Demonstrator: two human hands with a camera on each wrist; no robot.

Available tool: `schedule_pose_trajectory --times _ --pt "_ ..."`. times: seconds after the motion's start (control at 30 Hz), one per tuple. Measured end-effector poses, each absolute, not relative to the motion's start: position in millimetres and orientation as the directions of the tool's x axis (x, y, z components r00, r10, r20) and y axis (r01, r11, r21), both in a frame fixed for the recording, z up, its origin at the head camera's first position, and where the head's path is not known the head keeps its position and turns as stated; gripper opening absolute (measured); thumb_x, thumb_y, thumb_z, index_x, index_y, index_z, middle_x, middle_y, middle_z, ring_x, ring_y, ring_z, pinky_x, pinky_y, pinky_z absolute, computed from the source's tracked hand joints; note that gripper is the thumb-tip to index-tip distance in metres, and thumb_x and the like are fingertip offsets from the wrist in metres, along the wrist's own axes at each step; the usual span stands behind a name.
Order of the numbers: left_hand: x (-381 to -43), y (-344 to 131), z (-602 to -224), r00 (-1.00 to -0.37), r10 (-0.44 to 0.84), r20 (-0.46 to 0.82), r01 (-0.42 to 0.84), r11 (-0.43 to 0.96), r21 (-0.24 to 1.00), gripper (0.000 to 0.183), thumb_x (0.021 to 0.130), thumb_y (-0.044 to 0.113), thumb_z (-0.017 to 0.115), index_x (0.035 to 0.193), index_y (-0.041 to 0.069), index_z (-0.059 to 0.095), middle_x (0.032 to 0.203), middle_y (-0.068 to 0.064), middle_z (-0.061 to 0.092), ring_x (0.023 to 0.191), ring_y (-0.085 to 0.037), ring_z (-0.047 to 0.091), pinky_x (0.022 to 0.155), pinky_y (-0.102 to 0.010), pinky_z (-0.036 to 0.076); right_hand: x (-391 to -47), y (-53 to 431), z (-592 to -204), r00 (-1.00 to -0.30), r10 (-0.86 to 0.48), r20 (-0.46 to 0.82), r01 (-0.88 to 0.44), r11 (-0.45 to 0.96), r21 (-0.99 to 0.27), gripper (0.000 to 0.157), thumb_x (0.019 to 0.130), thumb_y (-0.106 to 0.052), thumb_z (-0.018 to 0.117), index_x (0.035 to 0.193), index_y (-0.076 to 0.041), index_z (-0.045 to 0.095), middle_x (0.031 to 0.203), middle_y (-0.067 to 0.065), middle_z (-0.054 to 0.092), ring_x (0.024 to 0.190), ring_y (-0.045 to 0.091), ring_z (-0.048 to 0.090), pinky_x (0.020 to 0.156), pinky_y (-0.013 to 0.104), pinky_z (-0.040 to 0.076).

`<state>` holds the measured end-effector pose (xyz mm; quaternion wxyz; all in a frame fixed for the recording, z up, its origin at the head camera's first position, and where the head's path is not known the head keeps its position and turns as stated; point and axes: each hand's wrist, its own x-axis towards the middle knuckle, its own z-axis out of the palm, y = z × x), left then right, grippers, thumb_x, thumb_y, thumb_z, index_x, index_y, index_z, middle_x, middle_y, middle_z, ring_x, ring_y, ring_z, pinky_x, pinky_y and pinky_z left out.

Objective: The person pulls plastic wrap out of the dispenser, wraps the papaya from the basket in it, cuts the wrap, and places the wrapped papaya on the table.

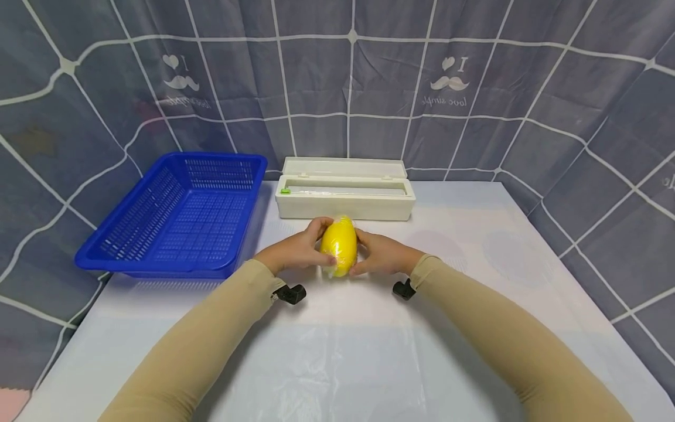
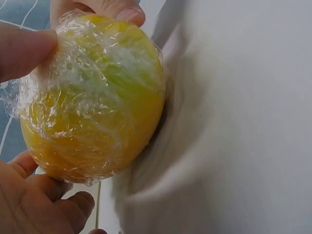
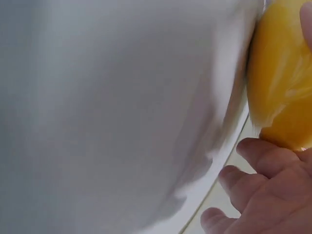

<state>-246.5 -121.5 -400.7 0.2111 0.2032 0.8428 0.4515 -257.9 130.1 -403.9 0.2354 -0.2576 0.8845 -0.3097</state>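
Observation:
A yellow mango [image 1: 339, 243] in clear cling film lies on the table between both hands, its long side running away from me. My left hand [image 1: 296, 251] holds its left side, thumb on the near end and fingers at the far end. From the right, my right hand [image 1: 387, 253] grips it, with the thumb low and the fingers farther up. In the left wrist view the film [image 2: 105, 63] is crinkled and bunched over the mango's end, where a greenish patch shows. The right wrist view has only part of the mango [image 3: 275, 73], with fingers touching its far end.
Just behind the mango stands a white cling film dispenser [image 1: 345, 207], lid raised, with a green slider [image 1: 285, 191] at its left. A blue plastic basket [image 1: 232, 261] sits at the back left. Grey curtain [image 1: 316, 76] with white lines surrounds the white table [image 1: 337, 346].

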Motion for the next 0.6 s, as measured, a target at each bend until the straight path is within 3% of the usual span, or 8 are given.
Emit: schedule_pose_trajectory --times 0.23,0.33,0.5,0.6 --pt "-244.5 -124.4 -403.9 -0.801 0.545 -0.247 0.13 0.563 0.816 0.119 0.085 0.037 0.082 0.169 0.029 -0.002 0.176 -0.012 0.021 0.162 -0.031 0.024 0.132 -0.056 0.014 -250.2 134.8 -396.7 -0.803 -0.557 -0.214 -0.29 0.678 -0.675 0.111 0.083 -0.031 0.091 0.169 -0.017 0.022 0.172 0.008 0.034 0.16 0.031 0.03 0.131 0.058 0.018" --pt "-245.3 -124.7 -408.1 -0.79 0.559 -0.253 0.147 0.574 0.806 0.12 0.085 0.039 0.082 0.169 0.033 -0.003 0.175 -0.012 0.022 0.162 -0.032 0.025 0.131 -0.057 0.016 -246.7 138.1 -389.4 -0.82 -0.537 -0.2 -0.298 0.697 -0.652 0.11 0.082 -0.03 0.091 0.168 -0.017 0.025 0.17 0.009 0.038 0.157 0.032 0.035 0.13 0.058 0.023" --pt "-243.9 -123.4 -402.4 -0.792 0.552 -0.262 0.2 0.64 0.742 0.121 0.085 0.041 0.084 0.171 0.027 0.0 0.176 -0.011 0.02 0.161 -0.033 0.026 0.13 -0.059 0.019 -239.9 139.9 -382.6 -0.831 -0.527 -0.177 -0.307 0.7 -0.644 0.105 0.082 -0.029 0.09 0.167 -0.015 0.03 0.168 0.01 0.041 0.154 0.036 0.039 0.127 0.06 0.028" --pt "-242.4 -123.1 -390.0 -0.8 0.524 -0.293 0.206 0.697 0.686 0.133 0.081 0.043 0.089 0.17 0.023 -0.007 0.177 -0.012 0.016 0.158 -0.034 0.033 0.129 -0.059 0.024 -237.6 137.2 -382.0 -0.832 -0.534 -0.147 -0.327 0.688 -0.648 0.101 0.083 -0.028 0.088 0.166 -0.013 0.032 0.167 0.01 0.042 0.154 0.038 0.04 0.126 0.061 0.03"
